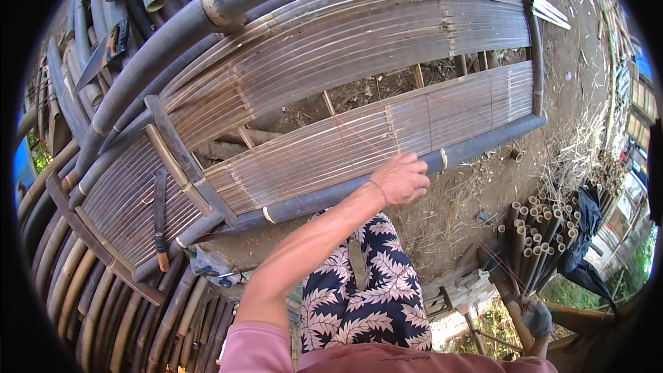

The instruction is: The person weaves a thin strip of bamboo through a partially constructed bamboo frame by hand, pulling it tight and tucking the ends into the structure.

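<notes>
Pink-sleeved arm stretches up toward twelve o'clock, left hand (400, 179) loosely curled, fingers pressing the near edge of the pale bamboo slat panel (359, 141), which lies flat, bound along a dark pole (483, 144).

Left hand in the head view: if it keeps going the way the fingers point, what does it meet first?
The left hand already rests on the slat panel, fingers pointing up and right. Going on, it would slide along the slats toward the open gap; depth is hard to judge.
</notes>
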The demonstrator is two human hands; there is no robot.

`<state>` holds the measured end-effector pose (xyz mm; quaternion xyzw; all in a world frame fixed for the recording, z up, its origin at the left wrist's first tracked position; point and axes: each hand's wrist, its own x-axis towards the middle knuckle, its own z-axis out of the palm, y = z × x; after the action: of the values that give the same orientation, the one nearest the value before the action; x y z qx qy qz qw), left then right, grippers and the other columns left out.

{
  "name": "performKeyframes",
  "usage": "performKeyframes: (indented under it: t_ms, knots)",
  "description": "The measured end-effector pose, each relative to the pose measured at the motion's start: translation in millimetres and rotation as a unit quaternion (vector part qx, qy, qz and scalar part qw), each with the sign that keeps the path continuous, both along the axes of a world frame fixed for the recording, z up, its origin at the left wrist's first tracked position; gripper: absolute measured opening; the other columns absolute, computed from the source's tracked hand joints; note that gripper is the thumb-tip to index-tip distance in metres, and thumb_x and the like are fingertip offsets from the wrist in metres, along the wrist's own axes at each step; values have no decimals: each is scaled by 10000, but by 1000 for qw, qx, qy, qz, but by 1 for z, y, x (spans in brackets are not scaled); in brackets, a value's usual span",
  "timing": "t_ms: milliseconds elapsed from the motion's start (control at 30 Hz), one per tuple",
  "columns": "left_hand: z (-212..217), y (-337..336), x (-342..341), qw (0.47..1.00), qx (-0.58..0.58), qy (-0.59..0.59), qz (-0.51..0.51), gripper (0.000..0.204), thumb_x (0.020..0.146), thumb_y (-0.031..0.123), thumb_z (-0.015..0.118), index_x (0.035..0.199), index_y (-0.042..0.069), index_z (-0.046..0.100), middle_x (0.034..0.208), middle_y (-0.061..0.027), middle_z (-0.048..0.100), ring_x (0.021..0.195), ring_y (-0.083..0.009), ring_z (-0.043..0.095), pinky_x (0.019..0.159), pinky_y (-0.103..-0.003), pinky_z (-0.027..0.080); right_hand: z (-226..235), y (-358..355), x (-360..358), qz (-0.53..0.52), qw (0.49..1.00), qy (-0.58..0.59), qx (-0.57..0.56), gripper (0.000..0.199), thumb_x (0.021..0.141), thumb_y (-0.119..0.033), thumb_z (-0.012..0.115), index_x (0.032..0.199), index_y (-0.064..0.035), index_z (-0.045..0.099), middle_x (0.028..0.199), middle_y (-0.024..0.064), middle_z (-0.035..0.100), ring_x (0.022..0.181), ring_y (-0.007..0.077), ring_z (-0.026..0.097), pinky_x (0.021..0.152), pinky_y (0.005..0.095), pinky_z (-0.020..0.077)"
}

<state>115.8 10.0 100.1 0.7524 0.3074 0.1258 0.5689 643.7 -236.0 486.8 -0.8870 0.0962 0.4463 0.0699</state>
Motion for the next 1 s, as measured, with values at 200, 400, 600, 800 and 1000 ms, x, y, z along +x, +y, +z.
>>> performKeyframes:
  t_ms: [200,400,600,800,1000]
  knots:
    - [1,12,7,999,-29,11,-25,164,826,299,709,916,162,703,949,-27,585,994,-251,516,862,-393,432,3,-25,12,223,971,-74,35,203,925,-275,545,1082,-147,559,778,-15,517,570,84,476,446,208,408]
    - [-19,20,19,986,-163,-36,-6,190,822,303,704,834,114,700,845,-63,593,898,-265,555,827,-394,452,-4,-71,44,511,856,-71,25,246,931,-212,548,1145,-93,563,810,-5,545,716,87,570,566,220,468]
    - [50,-9,81,953,-192,-209,107,143,784,211,645,761,71,660,773,-103,570,774,-259,586,697,-415,482,-94,-23,-27,205,975,35,-78,200,908,-279,588,975,-91,599,780,4,570,670,131,594,430,290,471]
    - [67,-134,86,997,-39,-61,-14,128,752,119,596,855,58,640,922,-136,568,986,-299,556,854,-432,446,-271,114,-93,752,645,-112,-82,428,928,-313,460,1241,-60,608,1129,253,647,1004,429,631,871,510,491]
    - [53,-71,-17,918,0,11,397,285,851,205,634,1086,47,610,1049,-175,618,1040,-344,559,960,-472,406,-361,275,-388,733,590,-173,291,452,846,-452,666,1068,-58,665,991,151,693,962,315,649,869,432,497]
